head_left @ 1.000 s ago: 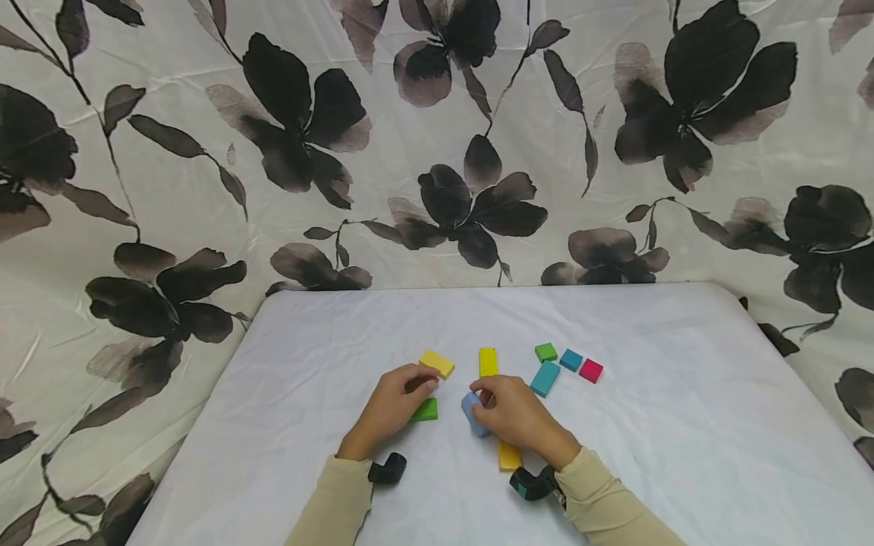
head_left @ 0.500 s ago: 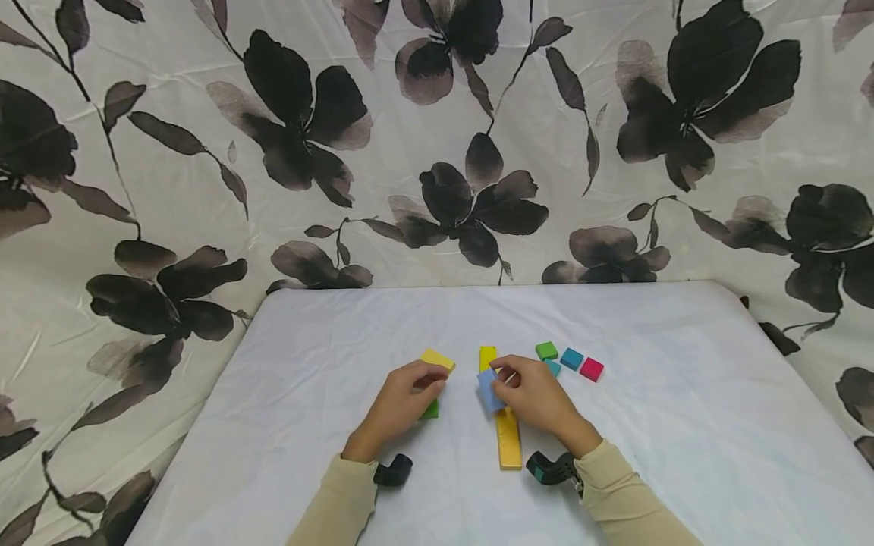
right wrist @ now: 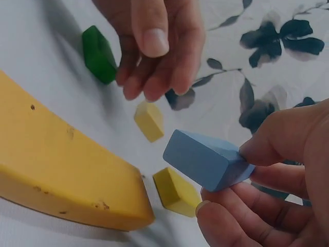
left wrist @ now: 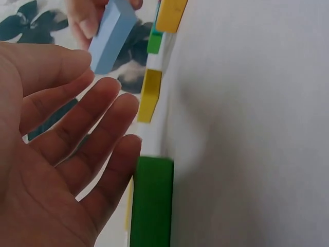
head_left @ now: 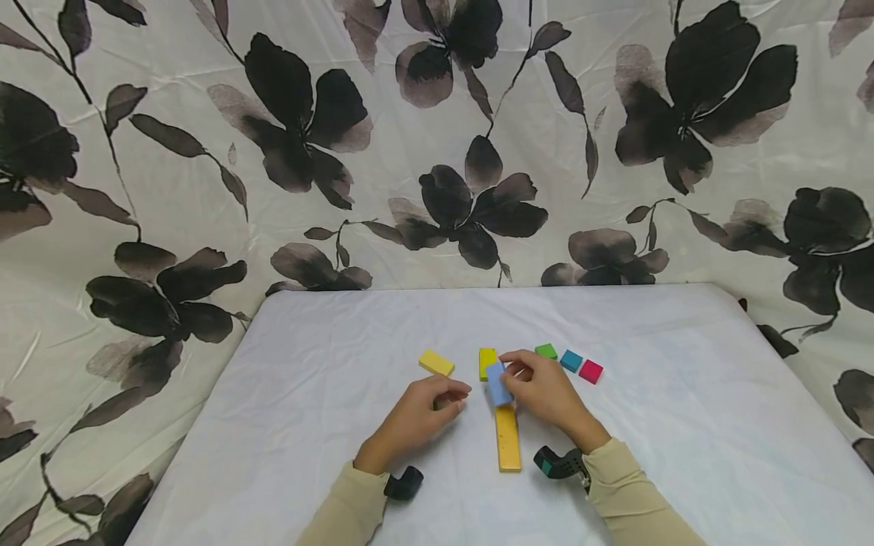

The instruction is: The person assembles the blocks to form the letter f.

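Observation:
My right hand (head_left: 548,389) pinches a light blue block (head_left: 498,384) between thumb and fingers. In the right wrist view the blue block (right wrist: 198,157) is off the table, its long side slanting. Beneath and nearer lies a long orange-yellow block (head_left: 508,444), and a short yellow block (head_left: 487,362) lies just beyond. My left hand (head_left: 413,417) hovers with fingers loosely bent and holds nothing. A green block (left wrist: 152,200) sits beside its fingertips in the left wrist view; in the head view that hand mostly hides it. A pale yellow block (head_left: 436,362) lies beyond the left hand.
To the right of the right hand lie a small green block (head_left: 546,351), a blue block (head_left: 571,360) and a red block (head_left: 591,371). A white cloth covers the table (head_left: 683,425). Behind it hangs a floral curtain (head_left: 382,136).
My right hand has moved away from me and to the right with the light blue block, uncovering the orange-yellow block and covering the teal one. The left hand has shifted right, over the green block.

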A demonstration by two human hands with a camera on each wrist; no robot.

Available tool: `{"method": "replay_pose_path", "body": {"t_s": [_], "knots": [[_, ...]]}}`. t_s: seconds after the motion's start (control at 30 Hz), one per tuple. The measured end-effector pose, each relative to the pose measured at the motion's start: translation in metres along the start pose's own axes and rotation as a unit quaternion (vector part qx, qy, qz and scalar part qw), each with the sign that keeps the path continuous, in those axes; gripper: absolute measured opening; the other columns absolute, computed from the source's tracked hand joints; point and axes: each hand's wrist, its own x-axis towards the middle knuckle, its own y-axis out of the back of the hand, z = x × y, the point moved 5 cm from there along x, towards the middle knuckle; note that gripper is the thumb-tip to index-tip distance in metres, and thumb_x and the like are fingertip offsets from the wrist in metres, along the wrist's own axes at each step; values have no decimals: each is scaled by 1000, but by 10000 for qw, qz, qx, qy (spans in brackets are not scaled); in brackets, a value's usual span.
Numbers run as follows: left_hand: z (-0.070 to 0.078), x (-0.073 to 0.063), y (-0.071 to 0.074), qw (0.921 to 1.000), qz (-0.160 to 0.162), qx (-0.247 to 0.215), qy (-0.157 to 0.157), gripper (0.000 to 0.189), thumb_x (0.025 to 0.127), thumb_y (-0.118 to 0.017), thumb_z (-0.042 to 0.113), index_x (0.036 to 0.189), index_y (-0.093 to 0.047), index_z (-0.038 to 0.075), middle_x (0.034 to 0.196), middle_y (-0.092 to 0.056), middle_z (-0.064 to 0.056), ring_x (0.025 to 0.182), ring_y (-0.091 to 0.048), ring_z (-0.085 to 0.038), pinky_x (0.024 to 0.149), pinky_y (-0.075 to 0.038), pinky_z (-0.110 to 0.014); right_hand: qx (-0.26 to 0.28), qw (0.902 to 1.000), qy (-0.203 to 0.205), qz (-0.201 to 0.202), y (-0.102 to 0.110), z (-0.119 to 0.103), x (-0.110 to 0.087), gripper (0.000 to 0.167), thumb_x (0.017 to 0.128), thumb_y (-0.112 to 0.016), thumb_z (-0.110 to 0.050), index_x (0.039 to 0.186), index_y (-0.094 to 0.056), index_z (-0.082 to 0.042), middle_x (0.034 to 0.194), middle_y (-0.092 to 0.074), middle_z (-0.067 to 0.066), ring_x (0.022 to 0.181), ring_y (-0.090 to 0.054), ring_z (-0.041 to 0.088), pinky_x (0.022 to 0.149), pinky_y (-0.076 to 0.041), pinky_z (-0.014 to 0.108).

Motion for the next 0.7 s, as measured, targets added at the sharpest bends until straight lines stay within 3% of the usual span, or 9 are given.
{"method": "replay_pose_path", "body": {"t_s": [0.4, 0.7], "knots": [[12, -2, -21, 9972, -729, -135, -128, 26, 96, -70, 21, 122, -71, 16, 110, -68, 10, 98, -60, -4, 91, -51, -27, 375, 9993, -57, 0, 4, 13, 4, 36, 94, -68, -15, 129, -65, -6, 105, -64, 7, 79, -63, 18, 65, -56, 29], [23, -5, -33, 9889, -1292, -151, -719, 32, 93, -73, 19, 124, -69, 17, 118, -65, 11, 106, -59, -5, 94, -48, -26, 361, 9993, 39, 34, 7, 17, 2, 35, 94, -68, -14, 128, -66, -5, 104, -65, 8, 79, -64, 18, 65, -57, 28]]}}
